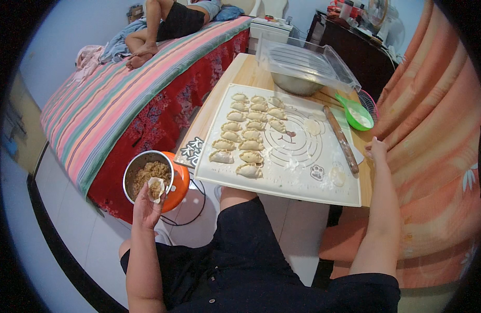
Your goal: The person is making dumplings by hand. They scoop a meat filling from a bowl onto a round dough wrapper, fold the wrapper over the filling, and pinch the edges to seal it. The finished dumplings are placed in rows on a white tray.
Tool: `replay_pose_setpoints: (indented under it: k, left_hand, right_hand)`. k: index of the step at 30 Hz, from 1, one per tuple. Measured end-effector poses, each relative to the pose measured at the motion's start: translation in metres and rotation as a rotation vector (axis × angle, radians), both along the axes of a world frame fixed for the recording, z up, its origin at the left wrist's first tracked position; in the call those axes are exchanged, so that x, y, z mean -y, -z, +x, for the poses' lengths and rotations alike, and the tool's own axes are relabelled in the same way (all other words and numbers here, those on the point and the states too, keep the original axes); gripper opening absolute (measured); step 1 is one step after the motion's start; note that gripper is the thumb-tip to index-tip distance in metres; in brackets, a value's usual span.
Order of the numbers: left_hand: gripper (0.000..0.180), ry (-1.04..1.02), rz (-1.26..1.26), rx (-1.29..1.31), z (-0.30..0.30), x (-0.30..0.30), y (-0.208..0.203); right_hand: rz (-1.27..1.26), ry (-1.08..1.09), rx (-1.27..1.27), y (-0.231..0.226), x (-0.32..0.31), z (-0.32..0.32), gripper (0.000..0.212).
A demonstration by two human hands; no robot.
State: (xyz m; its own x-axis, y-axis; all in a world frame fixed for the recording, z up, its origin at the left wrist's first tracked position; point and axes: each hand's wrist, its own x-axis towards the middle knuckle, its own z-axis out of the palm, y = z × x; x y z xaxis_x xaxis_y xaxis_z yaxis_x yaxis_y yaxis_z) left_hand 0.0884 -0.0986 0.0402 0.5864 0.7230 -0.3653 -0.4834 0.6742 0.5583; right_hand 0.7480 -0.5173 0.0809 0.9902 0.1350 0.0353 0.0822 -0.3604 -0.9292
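Dumplings (pixel 245 136) crowd mat (pixel 303 182) beside rolling pin (pixel 340 139).

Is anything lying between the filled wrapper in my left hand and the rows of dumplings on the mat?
Nothing visible. The wrapper sits in the left hand over the filling bowl; open floor separates it from the dumplings.

A rolling pin (pixel 341 140) lies beside a green scoop (pixel 355 113), possibly holding flour.
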Motion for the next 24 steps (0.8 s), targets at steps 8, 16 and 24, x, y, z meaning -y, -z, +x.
replay_pose_setpoints:
  k: [8,16,24]
  left_hand:
    - [0.034,-0.038,-0.015,-0.002,-0.006,0.001,-0.003]
    - [0.033,-0.022,-0.013,0.090,-0.015,-0.007,0.009]
    - [0.037,-0.020,-0.041,0.091,-0.020,-0.001,-0.003]
  right_hand:
    - [-0.675,0.016,0.216,-0.063,-0.039,-0.078,0.018]
    - [-0.946,-0.116,0.817,-0.010,0.002,0.013,0.041]
    - [-0.626,-0.321,1.130,-0.120,-0.142,-0.233,0.032]
